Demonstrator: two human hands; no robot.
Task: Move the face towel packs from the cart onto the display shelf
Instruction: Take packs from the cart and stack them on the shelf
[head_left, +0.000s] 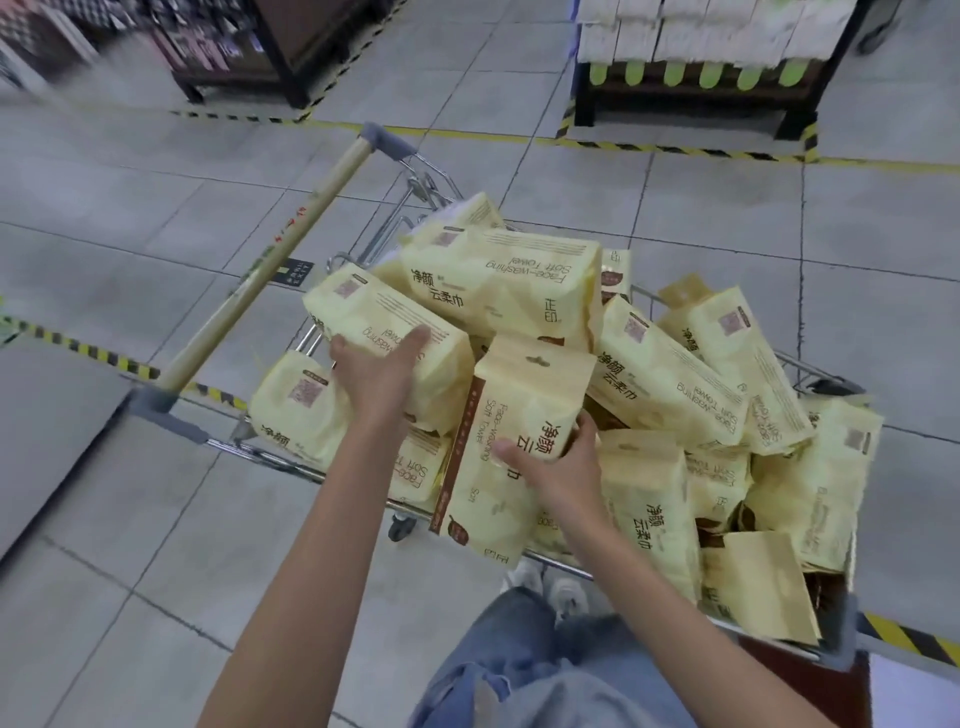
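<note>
1. The cart (270, 460), a wire trolley with a pale handle bar (270, 270), stands on the grey tiled floor (675, 197) and is heaped with yellow face towel packs (670, 374) lying at all angles.
2. The left hand (376, 364) grips a lying pack (395, 322) at the near left of the heap. Its thumb is laid across the printed top face and its fingers (338, 345) are curled round the left end.
3. The right hand (556, 462) holds an upright pack (519, 410) at the near side of the cart. The thumb is pressed on the front, and the other fingers wrap round the right edge.
4. Both held packs are among the others over the cart.
5. The display shelf (685, 101), a dark frame with green tags along its edge, stands well apart beyond the cart, at the upper right. It carries what seem to be stacked pale packs (701, 31), though they are blurred.
6. Yellow-and-black tape (675, 148) runs along the floor in front of that shelf.
7. The person's jeans (545, 675) and white shoes (566, 592) show below the arms, just beside the cart.
</note>
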